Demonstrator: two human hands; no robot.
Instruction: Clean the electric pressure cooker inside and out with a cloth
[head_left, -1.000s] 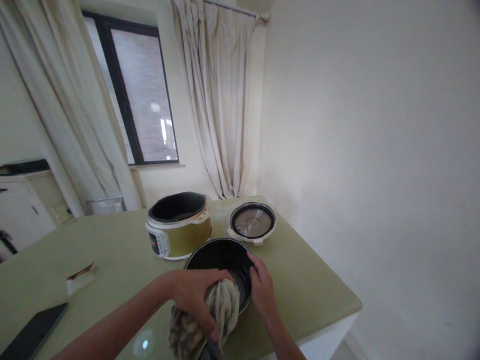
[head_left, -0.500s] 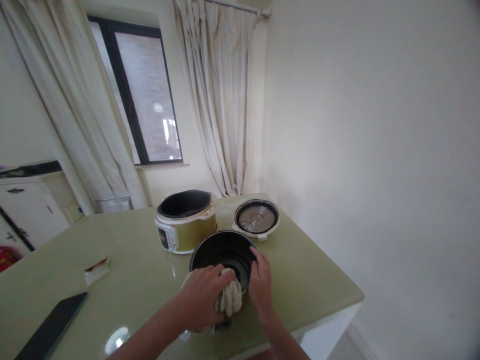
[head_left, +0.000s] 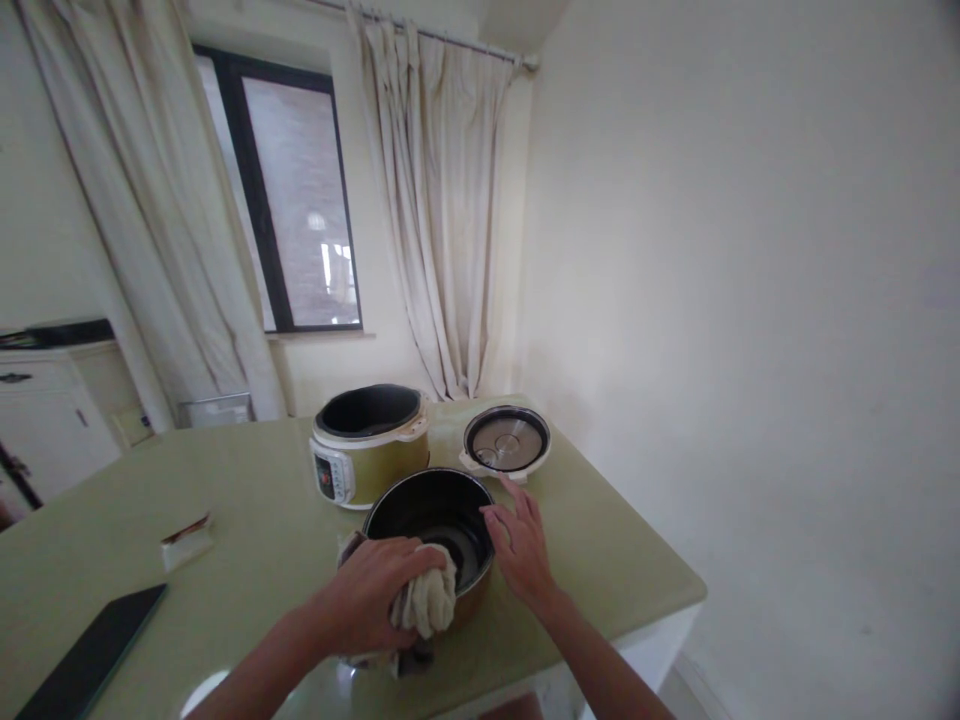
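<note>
A dark inner pot (head_left: 450, 505) stands on the green table in front of me. My left hand (head_left: 382, 595) is closed around a crumpled pale cloth (head_left: 429, 600) at the pot's near left rim, and part of the cloth hangs below the palm. At the pot's right rim is my right hand (head_left: 520, 540), its fingers spread; whether the fingertips touch the rim is hard to tell. Behind the pot stands the cooker body (head_left: 375, 455), green and white with a control panel. Its round lid (head_left: 508, 443) lies inner side up, further right.
The green tabletop (head_left: 600, 540) ends at a rounded corner on the right, beside a white wall. A dark flat tablet-like slab (head_left: 97, 645) lies at the front left, with a small white packet (head_left: 186, 541) beyond it. Curtains and a window are behind the table.
My left hand and the cloth have shifted left along the pot's near side. The right hand's fingers have loosened and spread at the rim. The view has shifted slightly.
</note>
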